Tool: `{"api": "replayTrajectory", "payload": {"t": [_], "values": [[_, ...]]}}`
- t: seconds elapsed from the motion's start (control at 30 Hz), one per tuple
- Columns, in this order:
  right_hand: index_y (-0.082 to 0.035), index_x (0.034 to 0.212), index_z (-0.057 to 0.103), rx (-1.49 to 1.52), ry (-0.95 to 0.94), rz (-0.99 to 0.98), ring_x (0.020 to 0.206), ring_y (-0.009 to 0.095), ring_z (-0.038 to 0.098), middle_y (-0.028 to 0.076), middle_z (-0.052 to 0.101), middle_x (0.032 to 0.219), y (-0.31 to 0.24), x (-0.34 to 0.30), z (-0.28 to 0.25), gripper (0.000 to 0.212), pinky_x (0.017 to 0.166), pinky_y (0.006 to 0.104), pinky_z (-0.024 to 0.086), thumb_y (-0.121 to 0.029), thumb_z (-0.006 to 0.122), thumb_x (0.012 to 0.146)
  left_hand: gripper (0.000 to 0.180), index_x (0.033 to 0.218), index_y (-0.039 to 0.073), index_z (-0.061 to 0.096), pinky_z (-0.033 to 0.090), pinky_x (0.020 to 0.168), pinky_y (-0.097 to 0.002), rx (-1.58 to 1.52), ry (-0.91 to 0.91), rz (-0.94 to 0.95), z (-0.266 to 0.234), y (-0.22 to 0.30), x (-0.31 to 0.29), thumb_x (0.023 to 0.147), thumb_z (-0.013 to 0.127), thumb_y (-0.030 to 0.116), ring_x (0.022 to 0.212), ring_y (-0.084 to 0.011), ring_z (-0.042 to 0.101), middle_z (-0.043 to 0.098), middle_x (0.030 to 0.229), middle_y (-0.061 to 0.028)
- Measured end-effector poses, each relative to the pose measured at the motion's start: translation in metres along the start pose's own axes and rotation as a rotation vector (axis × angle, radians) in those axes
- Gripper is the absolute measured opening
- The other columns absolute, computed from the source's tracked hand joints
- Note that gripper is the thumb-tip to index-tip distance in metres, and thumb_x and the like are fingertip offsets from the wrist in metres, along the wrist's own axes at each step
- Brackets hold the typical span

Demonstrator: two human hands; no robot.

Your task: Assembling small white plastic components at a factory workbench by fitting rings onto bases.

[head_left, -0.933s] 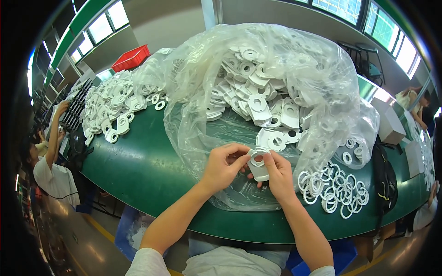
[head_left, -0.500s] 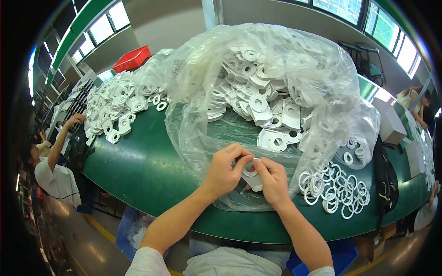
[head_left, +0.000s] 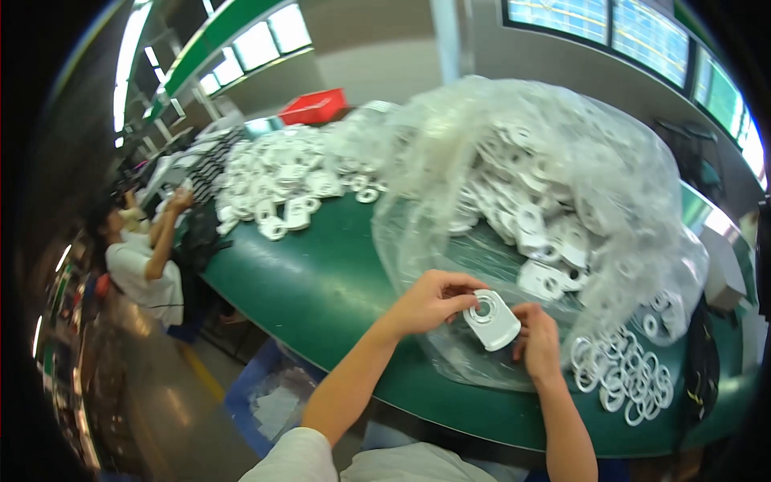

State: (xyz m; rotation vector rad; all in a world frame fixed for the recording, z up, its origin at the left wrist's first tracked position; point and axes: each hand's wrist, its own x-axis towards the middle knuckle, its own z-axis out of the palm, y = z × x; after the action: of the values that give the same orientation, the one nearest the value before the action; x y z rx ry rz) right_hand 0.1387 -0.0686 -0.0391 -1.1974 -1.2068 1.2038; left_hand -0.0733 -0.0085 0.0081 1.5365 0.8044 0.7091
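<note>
Round-holed white plate (head_left: 497,328) sits between the person's two hands, tilted, just above the near part of a clear plastic bag (head_left: 642,153) spread on the green worktop (head_left: 305,265). Its holed end points up and to the left, its wider, rounded end down and to the right. The left hand (head_left: 435,304) is clamped on the holed end, thumb on the face beside the hole and the bent forefinger at the top edge. The right hand (head_left: 540,341) is at the opposite side, fingers loosely curled toward the plate's right edge; whether they touch it cannot be told. The two hands are apart, with the plate's face showing between them.

Beyond the hands, a heap of similar white plates (head_left: 526,229) fills the open mouth of the bag. To the right of the right hand lies a loose pile of white rings (head_left: 614,377), near the bag's edge. Farther left on the worktop, another heap of white parts (head_left: 277,173) spreads out in front of a red crate (head_left: 313,108).
</note>
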Motion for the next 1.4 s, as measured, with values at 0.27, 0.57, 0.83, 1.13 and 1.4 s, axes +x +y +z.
{"api": "replayTrajectory", "payload": {"t": [0.27, 0.57, 0.83, 1.13, 1.4], "values": [[0.0, 0.062, 0.059, -0.026, -0.072, 0.055, 0.047, 0.013, 0.054, 0.01, 0.06, 0.059, 0.003, 0.001, 0.007, 0.054, 0.04, 0.0213, 0.036, -0.031, 0.033, 0.097, 0.019, 0.099, -0.002, 0.063, 0.032, 0.04, -0.0195, -0.034, 0.864, -0.15, -0.168, -0.047, -0.084, 0.087, 0.062, 0.012, 0.047, -0.006, 0.046, 0.056, 0.064, -0.0013], [0.005, 0.068, 0.065, -0.073, -0.104, 0.066, 0.05, 0.013, 0.054, 0.009, 0.062, 0.06, -0.004, 0.001, 0.008, 0.042, 0.05, 0.0269, 0.043, -0.019, 0.038, 0.09, 0.037, 0.119, -0.012, 0.046, 0.057, 0.069, -0.0316, 0.172, 1.176, 0.032, -0.248, -0.014, -0.039, 0.086, 0.055, 0.004, 0.083, -0.0229, 0.066, 0.057, 0.108, -0.019], [0.006, 0.077, 0.065, -0.139, -0.031, -0.079, 0.055, 0.011, 0.057, 0.008, 0.063, 0.065, -0.013, -0.003, -0.004, 0.03, 0.053, 0.0257, 0.045, -0.011, 0.042, 0.086, 0.021, 0.1, -0.001, 0.064, 0.052, 0.072, -0.0313, 0.651, 0.128, 0.309, 0.017, 0.023, 0.052, 0.08, 0.063, 0.004, 0.085, -0.0194, 0.063, 0.066, 0.094, -0.0095], [0.0, 0.085, 0.068, -0.959, 0.728, -0.287, 0.059, 0.02, 0.063, 0.012, 0.066, 0.07, -0.06, -0.014, -0.174, 0.014, 0.058, 0.0285, 0.048, -0.007, 0.058, 0.079, 0.045, 0.109, 0.003, 0.062, 0.045, 0.089, -0.0388, 0.962, 0.106, 0.546, 0.077, -0.009, 0.097, 0.066, 0.075, 0.009, 0.107, -0.0307, 0.054, 0.062, 0.106, -0.0128], [-0.005, 0.097, 0.068, -1.253, 0.647, 0.193, 0.09, 0.032, 0.063, 0.017, 0.066, 0.095, -0.037, -0.025, -0.232, 0.035, 0.08, 0.0386, 0.049, -0.021, 0.074, 0.067, 0.035, 0.108, 0.003, 0.062, 0.049, 0.07, -0.031, 0.44, 0.216, 0.225, 0.054, 0.0, 0.084, 0.075, 0.07, 0.008, 0.079, -0.0218, 0.065, 0.068, 0.081, -0.0119]]}}
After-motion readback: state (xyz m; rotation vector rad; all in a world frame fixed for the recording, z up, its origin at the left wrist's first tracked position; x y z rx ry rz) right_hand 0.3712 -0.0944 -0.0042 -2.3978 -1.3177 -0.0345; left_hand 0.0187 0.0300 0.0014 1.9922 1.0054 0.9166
